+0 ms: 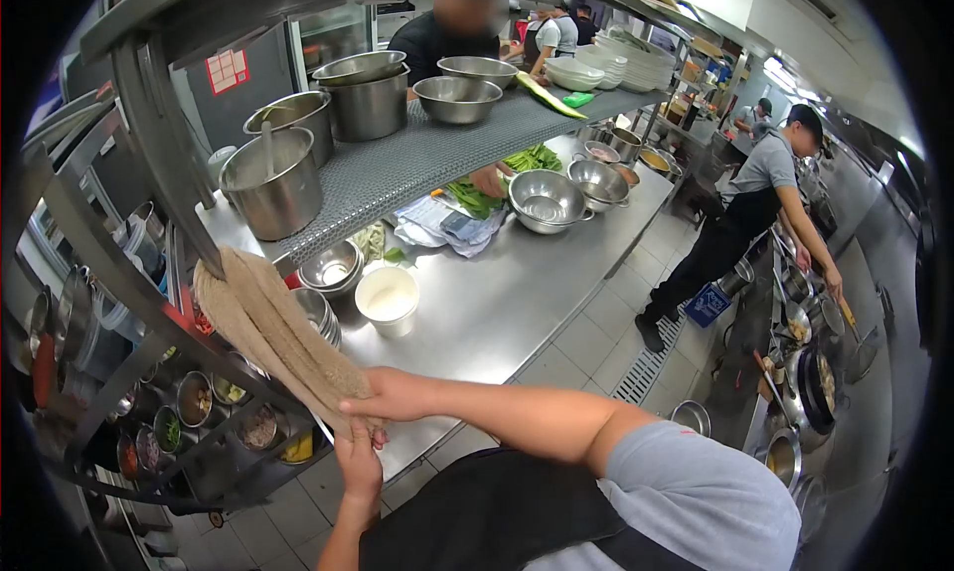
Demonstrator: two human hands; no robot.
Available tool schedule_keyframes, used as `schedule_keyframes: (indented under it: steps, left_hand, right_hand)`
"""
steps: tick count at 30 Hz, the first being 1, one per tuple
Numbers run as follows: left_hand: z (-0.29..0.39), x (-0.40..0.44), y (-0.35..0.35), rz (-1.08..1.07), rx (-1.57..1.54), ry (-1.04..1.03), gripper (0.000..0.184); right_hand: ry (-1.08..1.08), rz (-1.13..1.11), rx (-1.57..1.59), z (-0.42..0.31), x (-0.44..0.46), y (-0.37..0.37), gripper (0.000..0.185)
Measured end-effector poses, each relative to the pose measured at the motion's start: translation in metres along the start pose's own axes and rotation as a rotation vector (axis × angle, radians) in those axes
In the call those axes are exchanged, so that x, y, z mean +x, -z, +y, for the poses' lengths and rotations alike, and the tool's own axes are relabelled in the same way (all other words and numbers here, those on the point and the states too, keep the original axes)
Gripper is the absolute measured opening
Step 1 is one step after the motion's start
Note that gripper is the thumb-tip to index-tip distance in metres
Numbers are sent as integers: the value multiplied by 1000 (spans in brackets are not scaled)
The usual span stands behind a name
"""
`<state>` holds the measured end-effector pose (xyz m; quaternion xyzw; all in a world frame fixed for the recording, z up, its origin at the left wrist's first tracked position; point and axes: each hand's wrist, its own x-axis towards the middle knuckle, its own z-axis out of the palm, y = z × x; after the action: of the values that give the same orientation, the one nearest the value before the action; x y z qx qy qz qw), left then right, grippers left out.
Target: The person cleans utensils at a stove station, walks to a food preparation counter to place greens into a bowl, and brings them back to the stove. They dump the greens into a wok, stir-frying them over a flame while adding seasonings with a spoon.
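Note:
A long beige towel [273, 323] is looped around the upright metal post at the shelf's left end and stretches down to both hands. My right hand [393, 394] is closed around the towel's lower end, with its arm reaching in from the right. Just below it, touching the same end, my left hand [358, 457] is closed on the towel too. Beyond the hands stands a white tub [388, 298] with pale contents on the steel counter [467, 293]. Stacked metal bowls [331, 266] sit behind the tub.
Metal pots [270, 183] and bowls stand on the raised shelf [397, 159]. Leafy greens [475, 198] and colanders [549, 201] lie on the counter. Ingredient containers [194, 397] fill the lower left. A co-worker [765, 188] stands at the stoves on the right; another person is behind the shelf.

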<state>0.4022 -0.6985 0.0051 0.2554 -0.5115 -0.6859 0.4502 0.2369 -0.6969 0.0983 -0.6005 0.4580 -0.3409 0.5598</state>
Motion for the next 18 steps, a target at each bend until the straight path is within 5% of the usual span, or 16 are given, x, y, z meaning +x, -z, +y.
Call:
schedule_keyframes:
  steps: [2, 4, 7, 10, 12, 18]
  left_hand:
    - [-3, 1, 15, 61, 75, -34, 26]
    - [-12, 10, 44, 223, 171, -31, 25]
    - [6, 13, 72, 376, 255, -46, 23]
    - [4, 11, 92, 408, 404, -84, 24]
    - [5, 23, 77, 452, 554, -49, 24]
    - [-21, 67, 39, 477, 724, -2, 19]
  right_hand:
    - [126, -141, -180, 21, -19, 35, 63]
    - [-175, -239, -250, 32, -52, 108, 71]
    - [-560, 233, -100, 68, -107, 243, 48]
    - [-789, 797, -383, 61, -148, 362, 42]
    - [-465, 998, -328, 74, -162, 428, 37]
    - [-434, 1084, -514, 92, -156, 608, 26]
